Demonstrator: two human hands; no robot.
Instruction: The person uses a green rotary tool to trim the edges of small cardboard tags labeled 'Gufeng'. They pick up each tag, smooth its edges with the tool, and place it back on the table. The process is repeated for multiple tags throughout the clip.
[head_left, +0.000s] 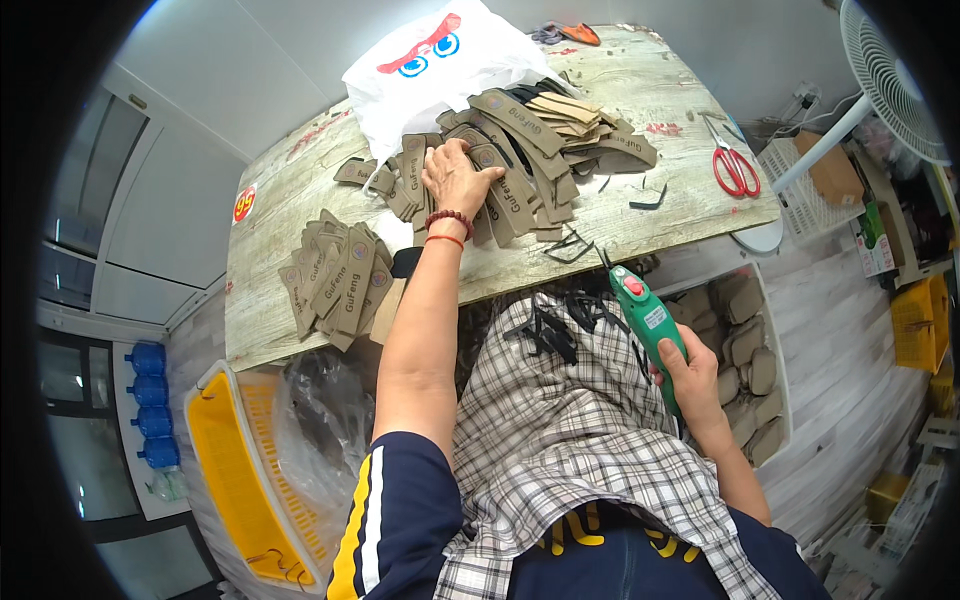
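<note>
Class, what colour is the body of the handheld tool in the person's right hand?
Green, with a red button, seen in the head view: the handheld tool is gripped by the right hand.

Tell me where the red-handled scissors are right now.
In the head view, the red-handled scissors lie on the right side of the wooden table, near its right edge, to the right of the big pile of brown strips and beside the white fan.

The person wears a dark navy short-sleeved shirt with yellow and white stripes down the sleeve at the frame's lower middle, and yellow print on the chest. A grey-and-white plaid cloth (580, 440) covers the lap. Two bracelets, one of dark red beads and one thin red cord, circle the left wrist.
</note>
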